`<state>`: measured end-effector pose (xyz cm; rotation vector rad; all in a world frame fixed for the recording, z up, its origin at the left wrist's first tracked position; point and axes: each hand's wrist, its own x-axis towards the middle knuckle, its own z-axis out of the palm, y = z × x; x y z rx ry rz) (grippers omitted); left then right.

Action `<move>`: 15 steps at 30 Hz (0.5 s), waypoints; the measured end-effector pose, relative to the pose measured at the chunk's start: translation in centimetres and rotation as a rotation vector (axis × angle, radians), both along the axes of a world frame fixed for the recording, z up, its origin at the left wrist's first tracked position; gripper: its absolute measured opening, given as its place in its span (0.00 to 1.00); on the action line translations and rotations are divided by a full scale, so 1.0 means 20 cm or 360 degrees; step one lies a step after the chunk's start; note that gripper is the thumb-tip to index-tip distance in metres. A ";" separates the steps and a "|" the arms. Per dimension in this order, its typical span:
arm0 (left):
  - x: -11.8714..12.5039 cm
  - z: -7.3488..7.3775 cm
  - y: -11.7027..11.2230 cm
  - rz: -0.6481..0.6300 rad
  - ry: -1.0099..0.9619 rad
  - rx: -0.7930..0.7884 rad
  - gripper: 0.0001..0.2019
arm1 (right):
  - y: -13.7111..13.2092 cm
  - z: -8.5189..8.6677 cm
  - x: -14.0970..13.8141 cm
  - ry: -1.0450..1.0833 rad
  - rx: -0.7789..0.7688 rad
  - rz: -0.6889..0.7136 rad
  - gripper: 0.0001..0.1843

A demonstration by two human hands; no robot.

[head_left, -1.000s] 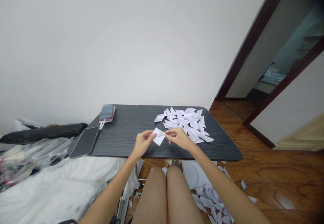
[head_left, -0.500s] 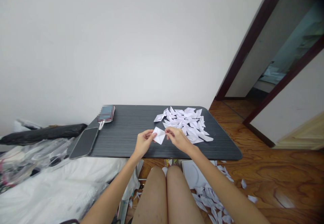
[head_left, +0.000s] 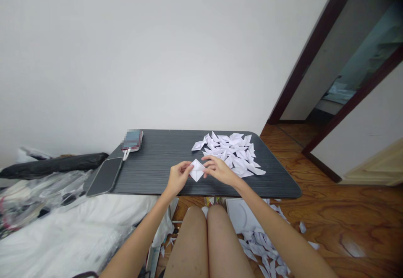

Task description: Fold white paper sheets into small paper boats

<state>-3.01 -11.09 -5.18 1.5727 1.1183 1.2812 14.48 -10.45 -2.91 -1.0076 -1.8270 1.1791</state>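
A small white folded paper point(head_left: 197, 171), diamond-shaped with creases meeting near its middle, is held just above the near part of the dark table. My left hand point(head_left: 179, 176) pinches its left corner between thumb and fingers. At the right corner is my right hand point(head_left: 217, 170), its fingertips around the edge and its upper finger lifted and spread away. Right behind that hand lies a spread of white folded paper pieces point(head_left: 228, 149), pointed at their ends and overlapping one another. One of these pieces point(head_left: 198, 145) sits at the spread's left end.
On the dark table point(head_left: 160, 148), a phone point(head_left: 105, 176) lies at the left edge and a blurred-out packet point(head_left: 132, 139) at the back left. More folded papers point(head_left: 264, 246) lie on the floor below right. White plastic-wrapped bedding point(head_left: 78, 227) is at the left. A wall point(head_left: 189, 60) stands behind.
The right hand's fingers have opened out from a tight pinch, with the upper finger now raised. The folded paper has tilted and shifted slightly left and nearer to me.
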 end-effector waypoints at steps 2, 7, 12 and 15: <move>0.01 0.01 0.00 -0.0061 -0.0040 -0.0061 0.14 | 0.00 0.01 0.00 0.0108 -0.0081 0.0075 0.08; 0.02 0.02 -0.02 -0.0216 0.0049 -0.0093 0.19 | 0.00 0.01 0.00 0.0067 -0.0140 0.0115 0.10; 0.03 0.02 -0.03 -0.0173 0.0186 0.0013 0.20 | 0.01 -0.01 0.01 0.0026 -0.0198 0.0178 0.13; 0.03 0.03 -0.03 -0.0269 0.0130 -0.0053 0.18 | 0.01 -0.02 0.02 0.0007 -0.0215 0.0256 0.14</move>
